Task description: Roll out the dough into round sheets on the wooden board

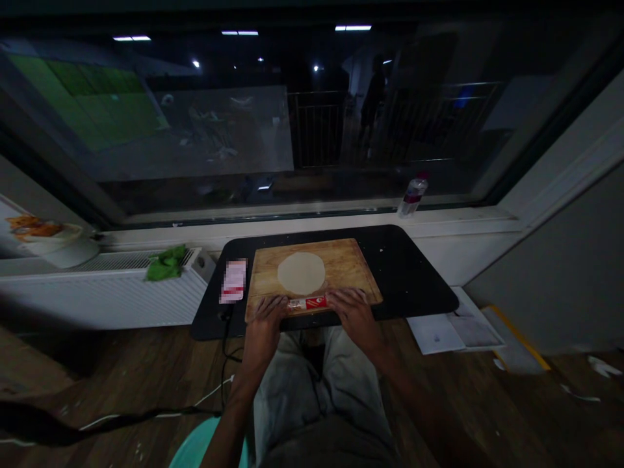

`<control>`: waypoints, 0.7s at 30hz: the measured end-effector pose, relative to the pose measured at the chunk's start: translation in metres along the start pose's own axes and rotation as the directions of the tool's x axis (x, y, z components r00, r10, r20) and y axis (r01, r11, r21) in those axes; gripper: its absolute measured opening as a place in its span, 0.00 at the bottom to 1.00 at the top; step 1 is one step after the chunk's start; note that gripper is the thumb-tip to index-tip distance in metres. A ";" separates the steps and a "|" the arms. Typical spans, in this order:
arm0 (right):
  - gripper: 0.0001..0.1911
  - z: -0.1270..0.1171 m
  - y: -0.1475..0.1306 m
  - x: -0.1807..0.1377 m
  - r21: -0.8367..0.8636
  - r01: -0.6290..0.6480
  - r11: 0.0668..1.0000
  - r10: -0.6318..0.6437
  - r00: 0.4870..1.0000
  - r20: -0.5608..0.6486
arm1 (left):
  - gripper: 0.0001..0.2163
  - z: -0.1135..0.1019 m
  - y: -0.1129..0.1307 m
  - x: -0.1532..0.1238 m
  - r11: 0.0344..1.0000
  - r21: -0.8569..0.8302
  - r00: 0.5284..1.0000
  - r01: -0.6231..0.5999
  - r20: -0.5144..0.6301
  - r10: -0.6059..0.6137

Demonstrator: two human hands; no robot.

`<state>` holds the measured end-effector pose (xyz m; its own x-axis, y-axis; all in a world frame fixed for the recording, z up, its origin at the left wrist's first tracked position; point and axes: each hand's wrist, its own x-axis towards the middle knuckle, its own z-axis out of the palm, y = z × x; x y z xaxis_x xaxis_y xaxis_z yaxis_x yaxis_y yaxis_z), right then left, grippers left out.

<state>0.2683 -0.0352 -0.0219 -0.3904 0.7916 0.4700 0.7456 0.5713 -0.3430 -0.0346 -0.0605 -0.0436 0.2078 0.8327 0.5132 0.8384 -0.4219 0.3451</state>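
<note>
A thin round sheet of dough [301, 273] lies flat on a wooden cutting board [341, 263]. Along the board's near edge is a rolling pin [308, 303] with a red and white printed label around its middle. My left hand [268, 312] is closed over its left end, and my right hand [350, 311] over its right end. Both hands hide the pin's ends. The pin sits just nearer to me than the dough, apart from it or barely touching; I cannot tell which.
The board rests on a black table [404, 273]. A phone-like flat thing [234, 281], blurred out, lies left of it. A water bottle [413, 195] stands on the windowsill. At left, a green cloth [166, 262] lies on the radiator [146, 299]. Cables run across the floor.
</note>
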 end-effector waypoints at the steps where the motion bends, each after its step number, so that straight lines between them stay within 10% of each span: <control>1: 0.20 0.000 -0.001 0.001 0.001 -0.004 1.000 0.004 1.000 0.005 | 0.22 0.000 -0.001 0.003 1.000 -0.004 1.000 0.002 0.002 -0.002; 21: 0.18 0.001 0.014 0.028 -0.016 -0.037 0.999 0.039 0.994 0.099 | 0.17 0.002 -0.014 0.028 0.999 0.000 0.996 0.048 0.077 -0.048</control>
<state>0.2670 -0.0052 -0.0141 -0.4125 0.8308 0.3736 0.7685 0.5377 -0.3470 -0.0391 -0.0304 -0.0357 0.2057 0.8769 0.4345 0.8473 -0.3817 0.3693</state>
